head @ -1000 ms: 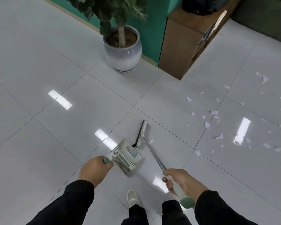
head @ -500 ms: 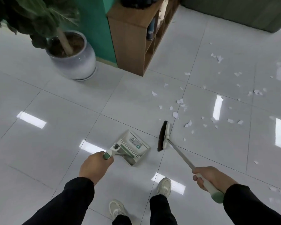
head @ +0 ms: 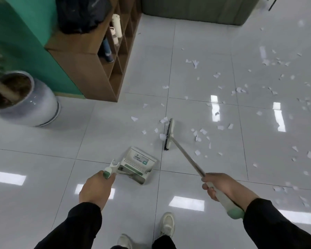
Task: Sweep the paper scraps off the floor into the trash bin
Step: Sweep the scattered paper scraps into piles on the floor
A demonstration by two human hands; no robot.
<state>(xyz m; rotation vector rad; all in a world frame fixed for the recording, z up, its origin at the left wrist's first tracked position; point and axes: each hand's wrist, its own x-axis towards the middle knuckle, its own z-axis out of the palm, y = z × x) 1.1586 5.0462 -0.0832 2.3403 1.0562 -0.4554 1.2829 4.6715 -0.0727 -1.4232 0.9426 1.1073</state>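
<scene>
Gripping dustpan (head: 138,163) handle with left hand (head: 97,190), broom (head: 169,134) handle with right hand (head: 223,186). Paper scraps (head: 197,133): small, white, torn, irregular; scattered over floor (head: 43,159) around broom head, thicker toward right edge.

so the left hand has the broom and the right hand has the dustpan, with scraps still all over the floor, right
Not quite: the hands are swapped. The head view shows the left hand gripping the dustpan handle and the right hand gripping the broom handle. The paper scraps do still lie scattered over the floor.
</scene>
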